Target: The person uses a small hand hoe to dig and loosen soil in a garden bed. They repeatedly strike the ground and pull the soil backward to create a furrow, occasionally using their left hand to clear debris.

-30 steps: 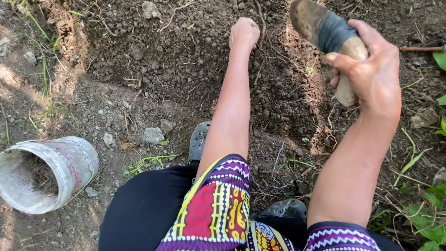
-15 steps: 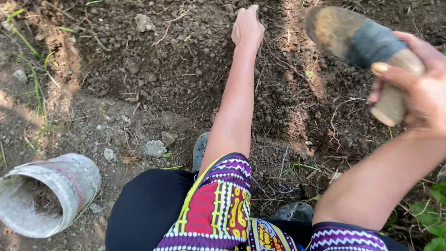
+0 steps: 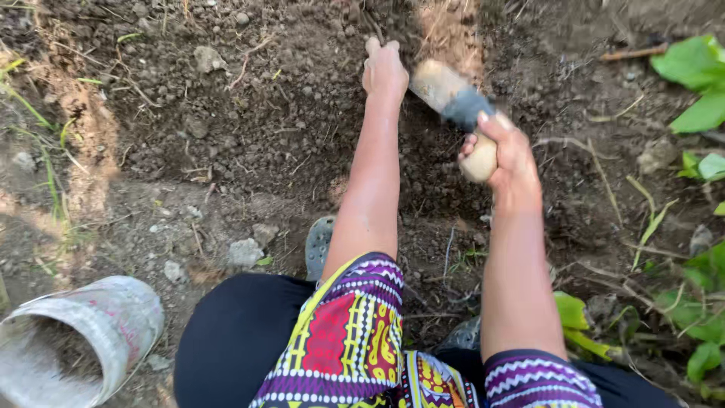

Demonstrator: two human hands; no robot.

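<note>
The left hand (image 3: pixel 384 69) is reaching straight out ahead of the body, the arm fully extended, palm down and pressing flat against the dark, crumbly tilled soil (image 3: pixel 249 113). Its fingers are lying together and pointing away from the person, gripping nothing, with the tips sinking slightly into the loose earth.

The right hand (image 3: pixel 504 151) is clenching around the pale rounded wooden handle of a short digging tool with a dark grey band round its middle (image 3: pixel 453 98). The wrist is bending inward, so the tool is slanting up and to the left, and its far end is coming down just beside the left hand. The working end is blurring and partly sinking into the dirt, so whether it is touching the left hand's fingers is hard to tell. The right forearm is running nearly vertical in the view, well apart from the left arm at the elbow and closing toward it at the hands.

Both arms are emerging from short sleeves of brightly patterned purple, yellow and red fabric (image 3: pixel 351 332). A grey shoe (image 3: pixel 319 245) is showing beside the left forearm. A battered whitish plastic bucket holding some soil (image 3: pixel 113 321) is lying tilted at the lower left, well away from both hands. Green leafy plants (image 3: pixel 695 75) are edging the right side.
</note>
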